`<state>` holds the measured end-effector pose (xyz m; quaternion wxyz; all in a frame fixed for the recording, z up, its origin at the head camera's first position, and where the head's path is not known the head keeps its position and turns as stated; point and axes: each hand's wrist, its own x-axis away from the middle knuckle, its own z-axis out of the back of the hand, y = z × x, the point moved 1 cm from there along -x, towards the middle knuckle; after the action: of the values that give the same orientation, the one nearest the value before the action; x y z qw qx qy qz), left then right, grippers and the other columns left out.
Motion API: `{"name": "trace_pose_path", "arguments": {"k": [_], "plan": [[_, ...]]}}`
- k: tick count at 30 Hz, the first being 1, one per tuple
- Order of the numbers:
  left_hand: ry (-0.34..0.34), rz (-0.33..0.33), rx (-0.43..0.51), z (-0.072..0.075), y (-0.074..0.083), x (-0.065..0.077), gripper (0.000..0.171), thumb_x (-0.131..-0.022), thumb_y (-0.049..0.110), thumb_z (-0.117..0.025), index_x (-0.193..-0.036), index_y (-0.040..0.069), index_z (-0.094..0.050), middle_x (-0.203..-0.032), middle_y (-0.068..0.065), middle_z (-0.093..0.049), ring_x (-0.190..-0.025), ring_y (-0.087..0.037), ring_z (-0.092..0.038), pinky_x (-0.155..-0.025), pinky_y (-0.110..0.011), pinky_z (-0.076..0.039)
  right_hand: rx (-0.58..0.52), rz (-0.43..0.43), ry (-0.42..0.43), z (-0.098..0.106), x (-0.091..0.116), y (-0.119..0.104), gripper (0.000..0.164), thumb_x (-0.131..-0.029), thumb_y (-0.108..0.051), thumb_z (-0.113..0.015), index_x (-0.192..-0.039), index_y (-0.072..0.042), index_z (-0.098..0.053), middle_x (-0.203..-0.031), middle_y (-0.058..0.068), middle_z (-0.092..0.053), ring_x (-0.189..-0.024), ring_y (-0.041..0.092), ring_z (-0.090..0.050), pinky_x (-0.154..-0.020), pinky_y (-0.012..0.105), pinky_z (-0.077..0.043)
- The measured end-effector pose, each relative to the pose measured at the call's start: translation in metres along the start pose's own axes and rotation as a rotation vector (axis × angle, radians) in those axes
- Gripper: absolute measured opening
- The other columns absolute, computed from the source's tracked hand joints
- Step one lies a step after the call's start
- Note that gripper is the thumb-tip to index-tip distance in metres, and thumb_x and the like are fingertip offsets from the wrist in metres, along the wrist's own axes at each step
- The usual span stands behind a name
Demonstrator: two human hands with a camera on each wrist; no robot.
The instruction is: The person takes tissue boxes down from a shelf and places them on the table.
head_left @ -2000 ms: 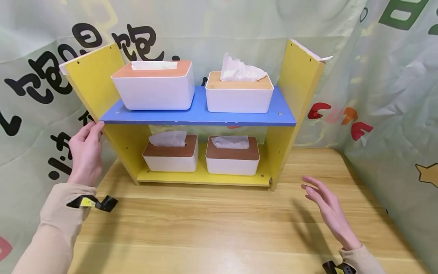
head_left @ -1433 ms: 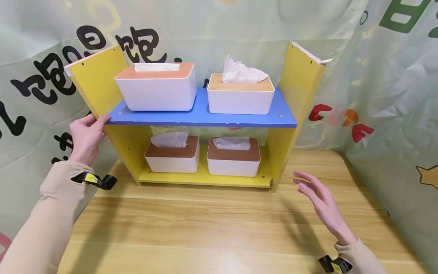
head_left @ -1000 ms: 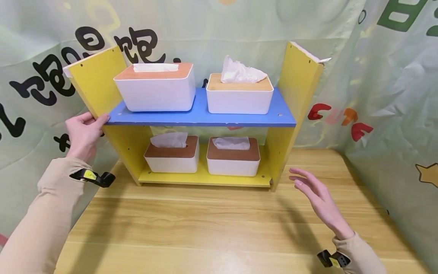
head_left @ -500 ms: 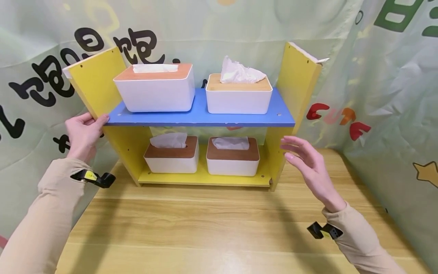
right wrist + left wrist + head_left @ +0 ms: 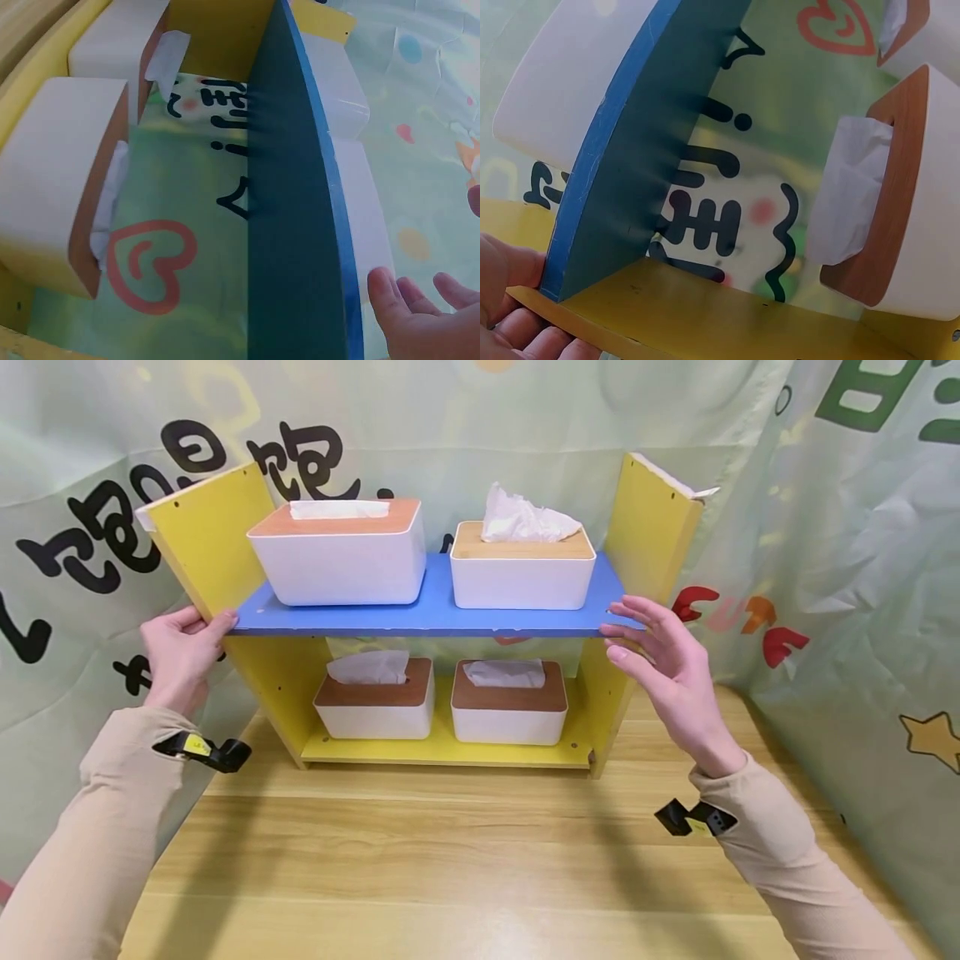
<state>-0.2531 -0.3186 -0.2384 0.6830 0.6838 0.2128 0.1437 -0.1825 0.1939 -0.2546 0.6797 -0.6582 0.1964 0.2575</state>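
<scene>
A yellow shelf unit [image 5: 446, 753] with a blue middle board [image 5: 442, 632] stands on the table. My left hand [image 5: 180, 653] grips its left side panel at the blue board's front corner. In the left wrist view the thumb [image 5: 521, 264] meets the blue edge and the other fingers lie along the yellow panel. Spread and relaxed, my right hand [image 5: 671, 672] is in front of the board's right end, holding nothing. On the blue board sit a larger tissue box [image 5: 341, 568] and a smaller tissue box [image 5: 521, 583]. Two dark-lidded tissue boxes [image 5: 382, 721] [image 5: 510, 725] occupy the bottom level.
The unit's right side panel [image 5: 651, 527] rises beside my right hand. A light wood table [image 5: 450, 852] extends in front. Printed cloth [image 5: 540, 410] hangs behind and along both sides. Black wrist cameras [image 5: 202, 750] [image 5: 693, 818] are worn on the sleeves.
My right hand has risen and moved left, from over the table to the blue board's right end. My left hand has shifted its hold slightly at the left corner. The boxes stay put.
</scene>
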Motion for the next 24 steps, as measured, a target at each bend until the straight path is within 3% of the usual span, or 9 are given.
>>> {"name": "trace_pose_path", "arguments": {"k": [3, 5, 9, 10, 13, 18, 24], "plan": [[0.001, -0.009, -0.012, 0.002, 0.0, 0.001, 0.06, -0.086, 0.01, -0.077, -0.14, -0.003, -0.054, -0.062, 0.021, -0.069, -0.064, 0.007, -0.065, -0.06, -0.008, -0.051, 0.024, -0.011, 0.008, -0.004, -0.008, -0.003, 0.048, -0.096, 0.006, -0.058, -0.141, -0.009, -0.053, -0.136, 0.002, -0.06, -0.123, 0.018, -0.061, -0.1, 0.018, -0.051], [-0.005, -0.023, -0.004, 0.002, -0.001, 0.001, 0.051, -0.086, 0.009, -0.077, -0.135, 0.004, -0.063, -0.062, 0.02, -0.069, -0.063, 0.006, -0.065, -0.058, -0.009, -0.051, 0.036, -0.025, 0.013, -0.005, -0.012, -0.005, 0.049, -0.095, 0.004, -0.06, -0.142, -0.011, -0.052, -0.137, 0.001, -0.06, -0.126, 0.02, -0.058, -0.104, 0.017, -0.049], [-0.015, -0.057, 0.008, 0.003, -0.002, 0.002, 0.02, -0.086, 0.008, -0.077, -0.101, 0.02, -0.076, -0.063, 0.019, -0.07, -0.062, 0.005, -0.065, -0.055, -0.01, -0.049, 0.064, -0.074, 0.006, -0.006, -0.021, -0.007, 0.054, -0.095, 0.0, -0.063, -0.146, -0.011, -0.047, -0.146, 0.006, -0.053, -0.137, 0.024, -0.05, -0.11, 0.016, -0.044], [-0.019, -0.062, 0.021, 0.003, -0.002, 0.002, 0.015, -0.086, 0.008, -0.077, -0.093, 0.021, -0.075, -0.063, 0.018, -0.07, -0.061, 0.005, -0.064, -0.053, -0.011, -0.048, 0.069, -0.087, 0.0, -0.006, -0.024, -0.008, 0.056, -0.095, -0.001, -0.063, -0.147, -0.01, -0.045, -0.149, 0.009, -0.05, -0.141, 0.026, -0.047, -0.111, 0.017, -0.043], [-0.023, -0.069, 0.019, 0.003, -0.002, 0.003, 0.016, -0.086, 0.008, -0.077, -0.087, 0.023, -0.074, -0.062, 0.018, -0.07, -0.06, 0.005, -0.064, -0.051, -0.011, -0.046, 0.074, -0.131, -0.025, -0.006, -0.032, -0.009, 0.065, -0.095, -0.004, -0.065, -0.153, -0.009, -0.036, -0.159, 0.013, -0.038, -0.149, 0.032, -0.036, -0.117, 0.022, -0.037], [-0.015, -0.055, -0.012, 0.004, -0.001, 0.002, 0.018, -0.086, 0.01, -0.078, -0.101, 0.021, -0.076, -0.062, 0.019, -0.07, -0.062, 0.005, -0.064, -0.053, -0.011, -0.047, 0.105, -0.22, -0.07, -0.008, -0.048, -0.01, 0.085, -0.093, -0.012, -0.071, -0.161, -0.014, -0.018, -0.169, 0.009, -0.021, -0.156, 0.028, -0.023, -0.126, 0.036, -0.024], [-0.015, -0.044, -0.028, 0.003, -0.001, 0.001, 0.053, -0.086, 0.011, -0.078, -0.136, 0.001, -0.061, -0.062, 0.02, -0.07, -0.063, 0.006, -0.065, -0.055, -0.011, -0.049, 0.158, -0.311, -0.097, -0.01, -0.066, -0.011, 0.099, -0.092, -0.018, -0.073, -0.163, -0.019, -0.004, -0.172, 0.002, -0.006, -0.159, 0.021, -0.014, -0.129, 0.036, -0.017]]}}
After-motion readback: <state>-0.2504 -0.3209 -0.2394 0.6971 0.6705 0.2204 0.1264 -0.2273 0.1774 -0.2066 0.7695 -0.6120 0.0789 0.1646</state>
